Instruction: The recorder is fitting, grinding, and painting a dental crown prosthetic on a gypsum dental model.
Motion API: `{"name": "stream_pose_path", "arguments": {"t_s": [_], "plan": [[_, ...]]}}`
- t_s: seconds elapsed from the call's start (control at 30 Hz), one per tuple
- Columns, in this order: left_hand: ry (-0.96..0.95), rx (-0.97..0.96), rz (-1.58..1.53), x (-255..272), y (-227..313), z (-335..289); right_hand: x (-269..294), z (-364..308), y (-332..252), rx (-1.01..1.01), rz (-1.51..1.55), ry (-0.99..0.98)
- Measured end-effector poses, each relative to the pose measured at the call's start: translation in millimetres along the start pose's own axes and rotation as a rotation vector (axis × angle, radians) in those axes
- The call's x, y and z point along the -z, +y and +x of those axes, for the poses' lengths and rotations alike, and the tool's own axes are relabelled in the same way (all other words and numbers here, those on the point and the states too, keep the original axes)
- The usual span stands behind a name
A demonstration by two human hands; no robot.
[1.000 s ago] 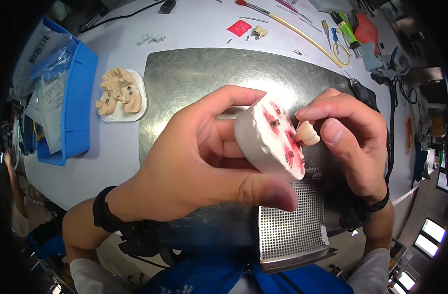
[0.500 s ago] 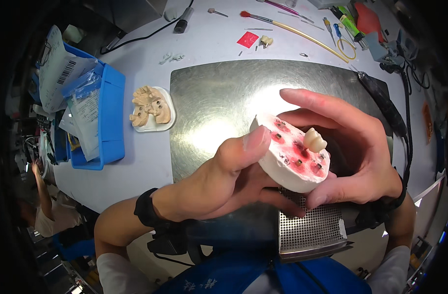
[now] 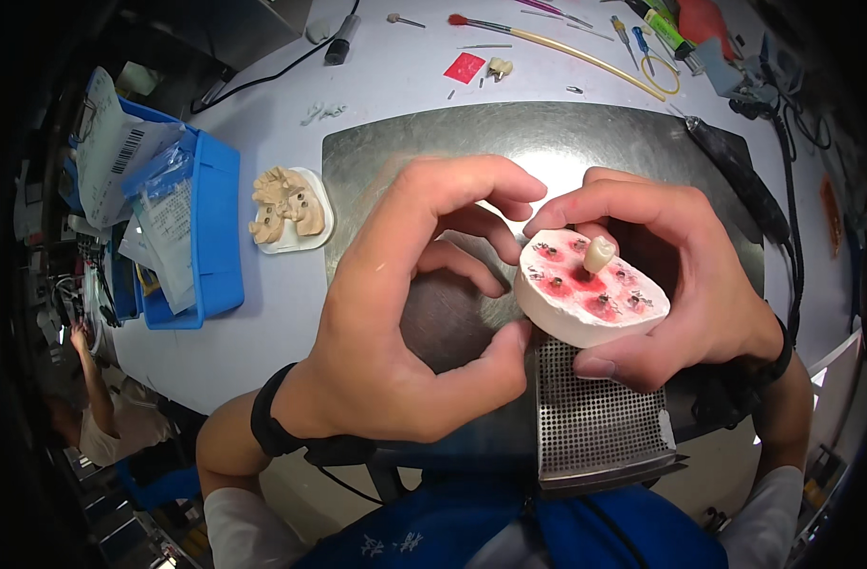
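Observation:
A white plaster block point(image 3: 561, 318) with red-stained patches and several small dark metal posts is tilted toward me. My right hand point(image 3: 684, 275) grips it, thumb along the near side and fingers round the far side. A cream tooth crown point(image 3: 599, 254) stands up from the middle of its top. My left hand point(image 3: 405, 303) is curved beside the block's left end, fingers apart and nothing between them. Its thumb tip is very near the block; whether it touches I cannot tell. Below the hands lies a perforated metal grille point(image 3: 604, 427) at the bench edge.
A tan dental model point(image 3: 291, 204) on a white base sits left of the metal plate point(image 3: 376, 152). Beyond it stands a blue bin point(image 3: 215, 228) with papers and bags. A brush point(image 3: 566, 52), red square point(image 3: 465, 67) and small crown point(image 3: 499, 67) lie behind. A black handpiece point(image 3: 737, 180) lies right.
My left hand has let go of the block and drawn back left, its fingers spreading into a curve. The block, in my right hand, has turned and shifted slightly right.

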State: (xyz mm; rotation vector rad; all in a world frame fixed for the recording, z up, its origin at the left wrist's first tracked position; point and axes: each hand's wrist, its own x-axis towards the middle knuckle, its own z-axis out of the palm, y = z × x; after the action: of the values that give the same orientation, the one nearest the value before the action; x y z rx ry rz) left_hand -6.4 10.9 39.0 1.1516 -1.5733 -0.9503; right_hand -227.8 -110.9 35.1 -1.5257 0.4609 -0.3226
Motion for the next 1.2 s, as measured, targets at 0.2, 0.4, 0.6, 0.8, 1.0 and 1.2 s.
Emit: {"name": "stream_pose_path", "arguments": {"t_s": [0.2, 0.4, 0.6, 0.8, 1.0, 1.2], "plan": [[0.006, -0.34, 0.347, -6.0, -13.4, 2.1, -4.3, 0.7, -4.6, -0.037, -0.088, -0.089], [0.02, -0.289, 0.265, -4.6, -10.1, 1.4, -0.9, 0.1, -1.5, -0.094, 0.293, -0.135], [0.028, -0.261, 0.159, -9.2, -12.3, -2.7, 3.1, 0.5, 2.2, -0.129, 0.361, -0.174], [0.005, -0.296, 0.215, -5.5, -6.2, -2.6, -0.4, 1.2, -0.5, -0.135, 0.275, -0.194], [0.086, -0.354, 0.362, -10.2, -10.2, 0.8, 0.3, 0.8, 0.3, -0.169, 0.253, -0.204], [0.119, -0.378, 0.396, -10.5, -6.1, 1.3, 0.8, -0.1, 1.3, -0.117, 0.185, -0.226]]}}
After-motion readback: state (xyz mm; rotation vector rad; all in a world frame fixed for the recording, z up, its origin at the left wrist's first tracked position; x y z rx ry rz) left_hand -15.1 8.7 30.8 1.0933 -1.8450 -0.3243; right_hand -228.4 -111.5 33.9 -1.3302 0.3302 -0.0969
